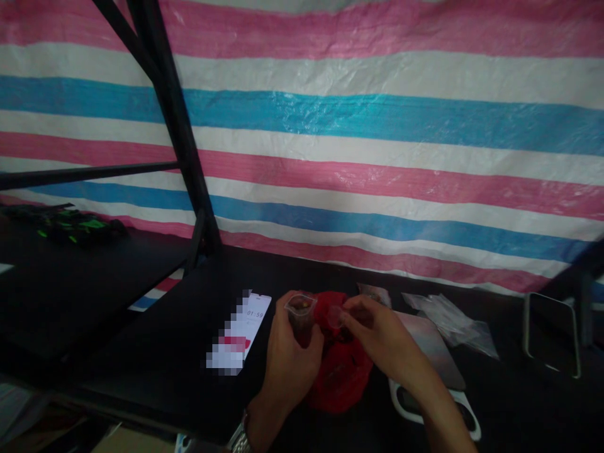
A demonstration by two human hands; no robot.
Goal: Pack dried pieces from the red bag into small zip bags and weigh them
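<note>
My left hand [290, 358] grips a small clear plastic cup [301, 318] with dark contents and a little yellow near its rim. My right hand [380, 336] pinches a small clear piece [335, 316], perhaps a lid or another cup, close to the cup's right side. The two hands are close together above a crumpled red plastic bag [342, 374], which lies on the black tabletop [141, 333]. A metal wristwatch [240, 440] shows on my left wrist.
A lit phone [240, 330] lies left of my hands. To the right are a flat grey-topped object with a white frame [429, 352], clear plastic bags [450, 324] and a dark framed device [552, 333]. A black metal frame [177, 126] stands before a striped tarp [330, 113].
</note>
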